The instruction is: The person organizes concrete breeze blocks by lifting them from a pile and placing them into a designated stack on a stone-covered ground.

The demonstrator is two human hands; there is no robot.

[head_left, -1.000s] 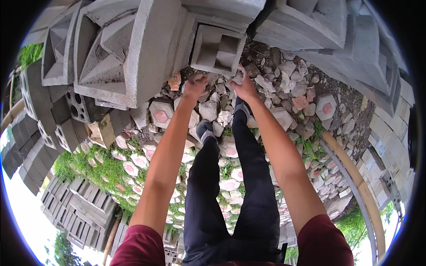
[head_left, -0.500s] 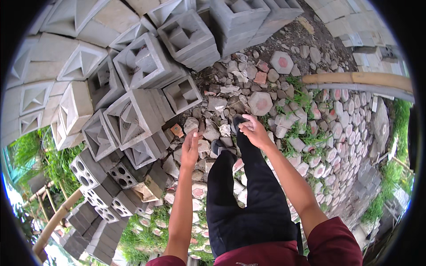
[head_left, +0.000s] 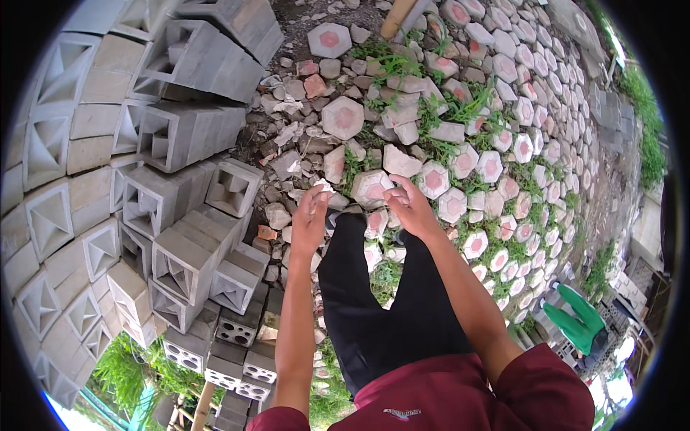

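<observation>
Both hands are out in front at the centre of the frame and both are empty: the left hand (head_left: 309, 219) hangs with fingers loosely apart and slightly curled, the right hand (head_left: 408, 208) is open too, palm turned inward, fingers spread, nothing clamped in either. The nearest thing to them is the stack of grey concrete vent blocks (head_left: 172, 215) filling the left half of the frame, and the closest single block (head_left: 233, 188) sits just left of the left hand, tipped so its square recess faces up and outward. As I judge it, a good pick here means squaring up to that block, getting one hand on each side face instead of hooking fingers into the thin inner ribs, and lifting close to the body; those blocks look heavy and sharp-edged, and the neighbours lean on each other, so pulling one could shift the rest. Footing matters as well: the person's black-trousered legs (head_left: 388, 302) stand on loose rubble (head_left: 287, 136) and broken pieces at the foot of the pile. To the right and toward the top the ground is paved in hexagonal pavers (head_left: 343, 117) with pinkish centres, grass growing between them. A green object (head_left: 575, 320) lies at the lower right, and greenery shows at the lower left rim.
</observation>
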